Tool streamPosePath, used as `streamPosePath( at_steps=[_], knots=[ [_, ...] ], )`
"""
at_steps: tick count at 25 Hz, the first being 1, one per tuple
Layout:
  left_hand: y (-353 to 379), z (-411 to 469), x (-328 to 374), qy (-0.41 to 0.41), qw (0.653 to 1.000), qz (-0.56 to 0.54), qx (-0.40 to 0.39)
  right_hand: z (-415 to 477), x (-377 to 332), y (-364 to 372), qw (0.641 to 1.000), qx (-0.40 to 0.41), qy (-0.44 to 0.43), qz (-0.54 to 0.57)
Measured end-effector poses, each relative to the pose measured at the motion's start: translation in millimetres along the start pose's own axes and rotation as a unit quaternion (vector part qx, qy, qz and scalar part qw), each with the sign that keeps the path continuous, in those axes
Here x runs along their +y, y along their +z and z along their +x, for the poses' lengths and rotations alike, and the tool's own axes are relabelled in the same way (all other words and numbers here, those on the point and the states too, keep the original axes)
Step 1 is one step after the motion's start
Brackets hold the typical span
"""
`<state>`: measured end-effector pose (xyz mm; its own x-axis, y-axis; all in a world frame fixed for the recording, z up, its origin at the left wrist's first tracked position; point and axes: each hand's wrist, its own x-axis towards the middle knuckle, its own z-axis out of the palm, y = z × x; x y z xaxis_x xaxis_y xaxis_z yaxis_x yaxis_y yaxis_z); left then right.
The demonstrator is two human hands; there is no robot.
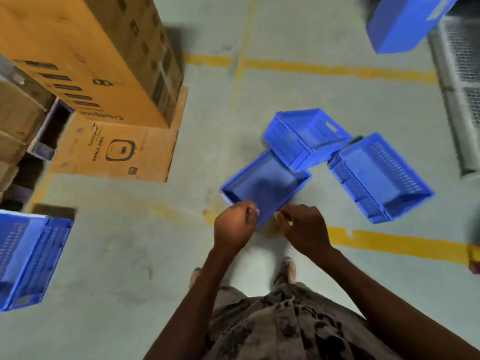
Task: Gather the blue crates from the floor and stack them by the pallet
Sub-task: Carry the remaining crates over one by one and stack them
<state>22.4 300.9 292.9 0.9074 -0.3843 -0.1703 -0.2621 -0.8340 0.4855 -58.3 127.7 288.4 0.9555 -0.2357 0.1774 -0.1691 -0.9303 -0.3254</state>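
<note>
Left hand (235,224) and right hand (302,227) both clamped on the near rim of the nearest blue crate (265,184), tilted up off the floor (130,255). Probably light, stiff, perforated plastic; rim the best hold. Beyond, touching: second crate (306,137), third crate (379,175).

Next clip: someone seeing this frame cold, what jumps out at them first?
Three bright blue crates clustered on the grey floor at centre right: the near crate, the middle crate and the right crate. Both hands, the left hand and the right hand, close on the near crate's front rim. Tall cardboard boxes fill the upper left, and yellow floor lines cross the concrete.
</note>
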Motion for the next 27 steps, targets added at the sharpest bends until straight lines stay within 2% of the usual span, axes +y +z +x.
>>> streamPosePath(
  at_steps=[5,11,16,19,22,24,27],
  knots=[
    [34,53,101,0.041,0.998,0.000,-0.054,32,116,-18,0.996,0.039,0.073,0.044],
    [74,153,152,0.072,0.993,-0.032,-0.084,94,221,-17,0.981,-0.014,0.175,0.084],
    [125,224,204,0.165,0.980,0.083,-0.077,143,302,-11,0.963,-0.054,0.229,0.130],
    [179,289,227,0.109,0.983,0.072,-0.127,186,367,15,0.942,-0.130,0.260,0.165],
    [236,350,235,0.059,0.981,0.054,-0.178,229,421,48,0.941,-0.172,0.242,0.165],
    [278,385,234,0.047,0.985,0.063,-0.156,253,448,74,0.939,-0.202,0.233,0.153],
    [345,436,226,0.092,0.984,0.116,-0.101,278,483,119,0.939,-0.225,0.220,0.140]
  ],
)
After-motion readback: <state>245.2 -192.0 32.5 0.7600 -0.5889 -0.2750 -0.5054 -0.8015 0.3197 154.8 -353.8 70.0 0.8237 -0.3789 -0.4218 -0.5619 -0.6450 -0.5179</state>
